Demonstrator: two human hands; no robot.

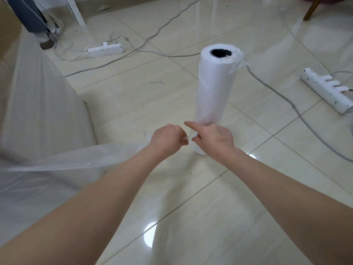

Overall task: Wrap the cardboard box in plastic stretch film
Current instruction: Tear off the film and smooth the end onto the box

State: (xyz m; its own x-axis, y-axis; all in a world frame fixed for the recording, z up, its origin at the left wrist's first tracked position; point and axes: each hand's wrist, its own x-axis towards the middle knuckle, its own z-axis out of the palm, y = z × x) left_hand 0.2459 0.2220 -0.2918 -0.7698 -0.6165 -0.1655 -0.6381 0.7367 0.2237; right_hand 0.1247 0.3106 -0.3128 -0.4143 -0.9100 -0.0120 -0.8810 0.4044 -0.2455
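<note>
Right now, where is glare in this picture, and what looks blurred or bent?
Head view: two lamp reflections glare on the glossy floor. Head view: the wrapped box and stretch film look soft at left; the roll is sharp. Head view: the wide lens enlarges the forearms.

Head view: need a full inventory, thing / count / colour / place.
White roll of plastic stretch film: 1, white, upright on the floor, centre.
Film-covered cardboard box: 1, tan under clear film, left edge.
Clear strand of stretch film: 1, translucent, runs from the box to the hands.
White plastic power strip: 1, white, far centre-left.
Second white power strip: 1, white, right side.
Grey cables: several, grey, across the floor.
Glossy beige tiled floor: 1, beige, under everything.
Brown wooden leg: 1, brown, top right.
Left hand: 1, pinches the strand by the roll's base.
Right hand: 1, pinches the strand, index finger straight.
</note>
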